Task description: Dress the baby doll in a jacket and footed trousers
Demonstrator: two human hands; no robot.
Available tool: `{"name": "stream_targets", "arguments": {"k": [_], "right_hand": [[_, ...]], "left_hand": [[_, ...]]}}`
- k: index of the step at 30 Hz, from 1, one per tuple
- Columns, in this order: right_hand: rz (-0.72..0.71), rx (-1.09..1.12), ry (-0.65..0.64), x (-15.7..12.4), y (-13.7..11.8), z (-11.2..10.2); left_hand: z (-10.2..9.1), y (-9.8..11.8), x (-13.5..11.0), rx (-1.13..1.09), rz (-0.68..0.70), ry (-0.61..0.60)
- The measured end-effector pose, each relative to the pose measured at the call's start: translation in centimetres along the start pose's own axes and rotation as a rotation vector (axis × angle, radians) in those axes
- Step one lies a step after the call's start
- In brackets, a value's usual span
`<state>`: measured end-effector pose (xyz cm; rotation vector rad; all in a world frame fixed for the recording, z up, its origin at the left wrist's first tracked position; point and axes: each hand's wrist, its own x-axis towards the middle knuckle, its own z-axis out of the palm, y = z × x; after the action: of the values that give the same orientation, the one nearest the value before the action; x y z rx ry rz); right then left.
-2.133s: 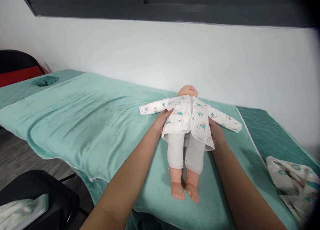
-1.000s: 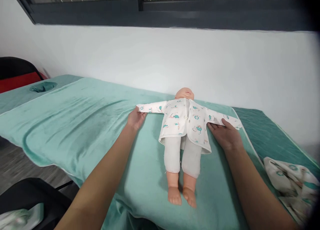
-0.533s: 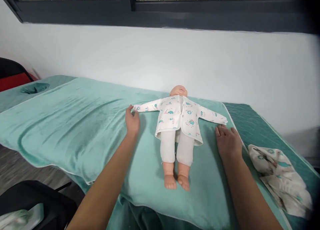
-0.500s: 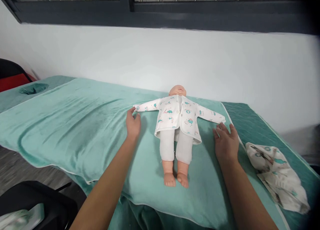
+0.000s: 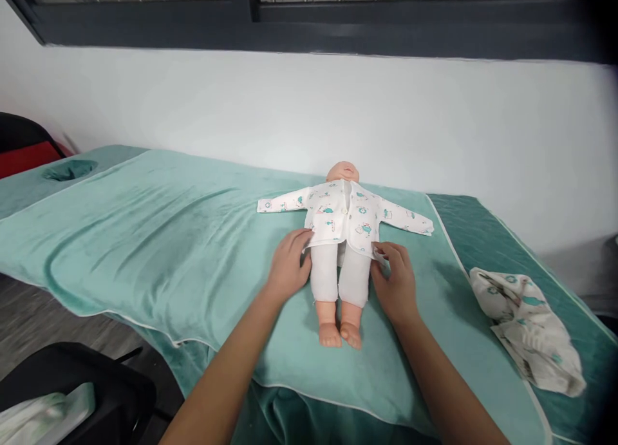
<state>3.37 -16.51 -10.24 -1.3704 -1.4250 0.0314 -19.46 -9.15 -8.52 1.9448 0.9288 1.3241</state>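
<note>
The jacket (image 5: 333, 207) lies on the doll (image 5: 342, 169), sleeves (image 5: 284, 203) spread out. Beside the doll's thighs, the left hand (image 5: 288, 265) and right hand (image 5: 396, 284) curl their fingers (image 5: 295, 240) against the hem (image 5: 360, 250); whether they pinch, I cannot tell. Any tug should be gentle, even on its 2 sides.

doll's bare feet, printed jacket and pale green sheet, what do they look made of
Bare feet: probably soft plastic or vinyl, smooth with molded toes.
Printed jacket: likely woven or knit cotton, matte, with bound edges; the exact fiber can't be told.
Pale green sheet: seemingly velvety plush, as its soft folds shade lighter and darker.
</note>
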Motion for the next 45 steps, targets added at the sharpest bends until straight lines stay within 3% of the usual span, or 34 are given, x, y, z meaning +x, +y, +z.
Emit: {"name": "stream_targets", "arguments": {"k": [5,10,15,23,30,41,45], "right_hand": [[0.18,0.156,0.08,1.1,0.1,1.0],[0.472,0.418,0.17,2.1,0.7,1.4],[0.636,0.831,0.326,2.7,1.5,1.2],[0.697,1.156,0.474,3.1,2.4,-0.6],[0.68,1.212,0.441,2.8,2.1,-1.2],[0.713,1.233,0.513,2.9,1.6,-1.4],[0.715,1.283,0.606,2.7,1.9,-1.6]], "left_hand": [[1.6,-0.5,1.4,0.01,-0.004,0.108],[2.3,-0.8,2.9,-0.212,-0.208,0.261],[2.1,-2.3,3.5,-0.505,-0.348,0.422],[1.5,-2.9,3.2,-0.653,-0.349,0.664],[1.4,-3.2,2.9,-0.608,-0.357,0.672],[1.1,-3.6,2.8,-0.43,-0.336,0.758],[1.1,-3.3,2.7,-0.337,-0.311,0.781]]}}
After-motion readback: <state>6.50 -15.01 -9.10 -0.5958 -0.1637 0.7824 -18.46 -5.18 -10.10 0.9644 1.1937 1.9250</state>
